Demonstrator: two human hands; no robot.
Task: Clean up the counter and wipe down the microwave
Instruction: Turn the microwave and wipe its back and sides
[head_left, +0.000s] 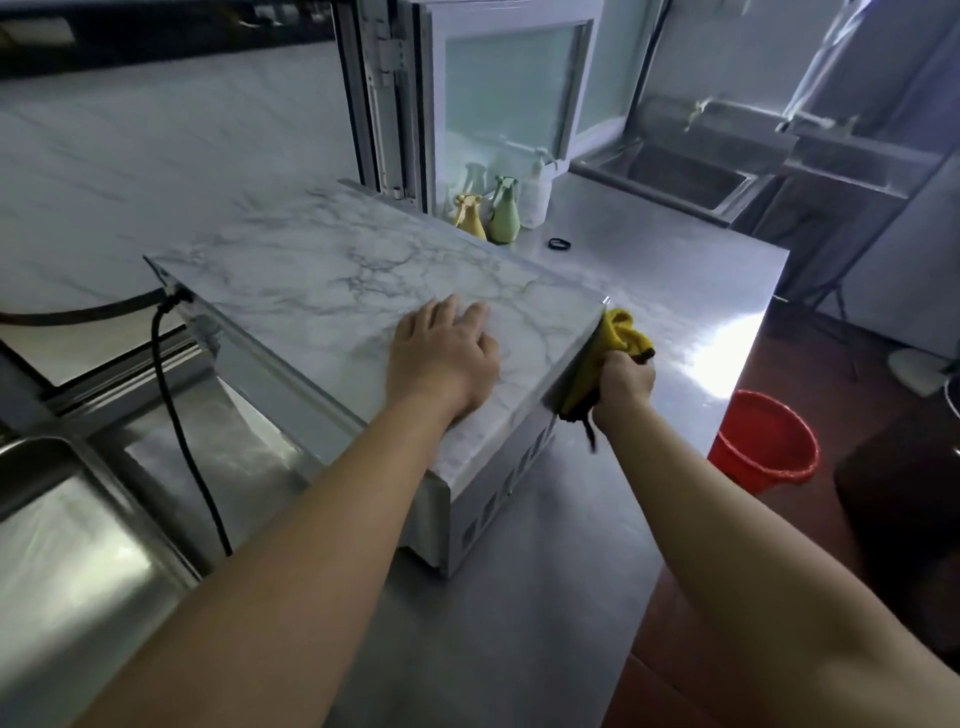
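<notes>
marble wall (130, 171), frosted window (506, 83), red-brown floor (670, 649)

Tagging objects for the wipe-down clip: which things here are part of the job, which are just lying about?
In the job:
microwave, marble-patterned top, under the left hand
yellow cloth, gripped by the right hand against its side
steel counter

Lying about:
three spray bottles
black ring
red bucket on the floor
sink

Marble-look microwave (332, 270); glossy steel counter (675, 291)
</notes>
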